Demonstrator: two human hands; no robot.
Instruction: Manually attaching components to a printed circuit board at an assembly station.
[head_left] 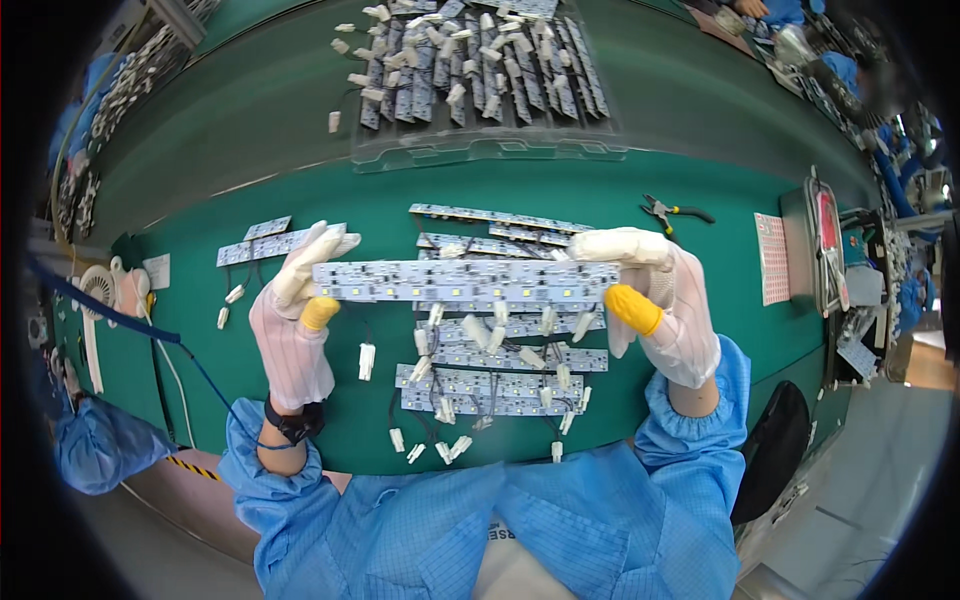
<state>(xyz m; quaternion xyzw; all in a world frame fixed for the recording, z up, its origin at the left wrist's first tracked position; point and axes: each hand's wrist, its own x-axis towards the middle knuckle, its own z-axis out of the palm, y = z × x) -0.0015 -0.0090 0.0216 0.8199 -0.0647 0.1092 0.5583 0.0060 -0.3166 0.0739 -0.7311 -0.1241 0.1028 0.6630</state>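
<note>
Between my two gloved hands I hold a long white LED circuit board strip (pixel 465 282), level and face up above the green mat. My left hand (pixel 300 285) grips its left end, with a yellow cover on the thumb. At the right end, my right hand (pixel 650 290) is closed on the same strip, its thumb also in yellow. Beneath and behind it lie several similar LED strips (pixel 500 384) with wires and white connectors (pixel 460 448). Another pair of LED strips (pixel 262 247) rests beside my left hand, partly hidden by it.
A clear plastic tray (pixel 480 150) of many LED strips stands at the back. Yellow-and-black cutting pliers (pixel 672 213) lie at the right, near a printed sheet (pixel 772 258) and a metal box (pixel 815 245). At left are a small white fan (pixel 97 290) and a blue cord (pixel 130 318).
</note>
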